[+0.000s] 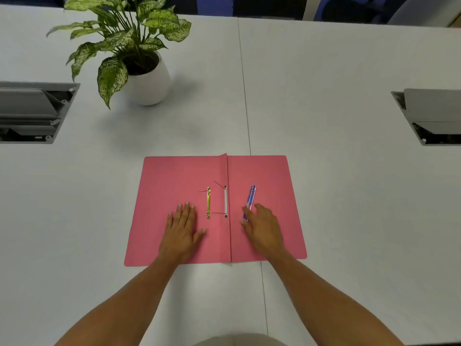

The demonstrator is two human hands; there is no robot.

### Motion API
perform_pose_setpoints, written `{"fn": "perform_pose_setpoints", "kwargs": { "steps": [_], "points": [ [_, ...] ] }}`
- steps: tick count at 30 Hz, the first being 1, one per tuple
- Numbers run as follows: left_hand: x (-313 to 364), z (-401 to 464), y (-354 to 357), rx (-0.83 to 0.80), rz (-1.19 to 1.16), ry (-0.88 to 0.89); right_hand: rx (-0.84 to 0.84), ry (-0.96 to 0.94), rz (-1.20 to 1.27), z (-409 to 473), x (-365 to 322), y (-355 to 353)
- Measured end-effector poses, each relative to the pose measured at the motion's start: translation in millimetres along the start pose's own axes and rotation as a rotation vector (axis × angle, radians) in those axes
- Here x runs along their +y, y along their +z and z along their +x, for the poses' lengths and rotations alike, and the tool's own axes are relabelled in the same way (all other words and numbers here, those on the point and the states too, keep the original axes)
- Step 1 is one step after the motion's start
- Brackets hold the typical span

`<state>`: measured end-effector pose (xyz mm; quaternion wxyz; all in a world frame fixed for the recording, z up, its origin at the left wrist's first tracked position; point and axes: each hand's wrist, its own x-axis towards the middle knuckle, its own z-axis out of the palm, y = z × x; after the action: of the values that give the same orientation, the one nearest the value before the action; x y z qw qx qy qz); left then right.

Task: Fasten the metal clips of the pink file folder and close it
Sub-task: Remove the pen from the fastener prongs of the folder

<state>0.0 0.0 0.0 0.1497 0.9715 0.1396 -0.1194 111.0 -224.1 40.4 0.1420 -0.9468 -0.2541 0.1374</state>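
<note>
The pink file folder (269, 176) lies open and flat on the white table, its spine running away from me. On its left half a gold metal clip bar (208, 203) lies loose, beside a white fastener strip (225, 201) with thin prongs sticking up near the spine. A blue and white strip (250, 199) rests on the right half. My left hand (183, 228) lies flat, palm down, on the left half just left of the gold bar. My right hand (262, 227) rests on the right half, fingers spread and touching the lower end of the blue strip.
A potted plant in a white pot (149, 83) stands behind the folder to the left. Open cable boxes are sunk into the table at the far left (35, 113) and far right (431, 118). A table seam (245, 96) runs down the middle.
</note>
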Motion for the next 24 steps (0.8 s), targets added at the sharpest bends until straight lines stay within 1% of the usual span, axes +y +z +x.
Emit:
{"fn": "perform_pose_setpoints", "kwargs": {
  "steps": [5,8,10,12,14,17,24],
  "points": [
    [-4,-5,12,-0.042,0.018,-0.019,-0.046,0.035,0.024,0,-2,7],
    [-4,-6,14,-0.06,0.008,-0.021,-0.013,0.044,0.032,3,-2,9],
    [-4,-5,15,-0.07,-0.005,-0.014,-0.019,0.07,0.025,7,-3,10],
    [-4,-5,15,-0.077,-0.011,-0.009,-0.02,0.134,0.051,12,-5,10],
    [-4,-5,15,-0.077,-0.014,-0.012,-0.005,0.218,0.134,16,-7,10],
    [-4,-4,15,-0.076,-0.017,-0.012,0.028,0.349,0.342,17,-10,11],
    [-7,-3,19,-0.067,-0.033,0.0,0.11,0.421,0.74,17,-31,13]
  ]
}}
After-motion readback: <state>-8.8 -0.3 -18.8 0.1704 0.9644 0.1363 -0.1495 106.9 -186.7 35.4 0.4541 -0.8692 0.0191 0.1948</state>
